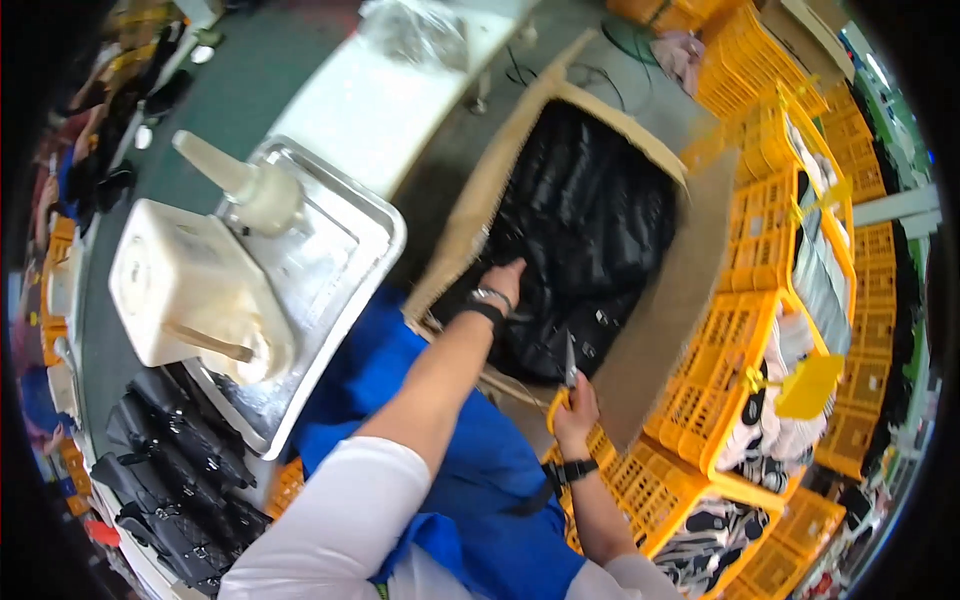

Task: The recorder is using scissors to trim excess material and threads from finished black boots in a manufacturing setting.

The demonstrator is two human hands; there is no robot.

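Observation:
An open cardboard box (470, 225) stands in front of me, filled with black plastic-wrapped items (590, 220). My left hand (503, 280) reaches into the box and presses on the black items near its left wall; the fingers are partly hidden. My right hand (574, 402) is closed around a yellow-handled cutter (568, 375) with its blade pointing up, held at the box's near edge. Both wrists wear dark bands.
A metal tray (375, 235) with a white glue container (185, 285) and a bottle (250, 185) sits at left on a white table. Black shoe parts (170, 465) lie lower left. Stacked yellow crates (760, 300) stand at right, some holding patterned pieces.

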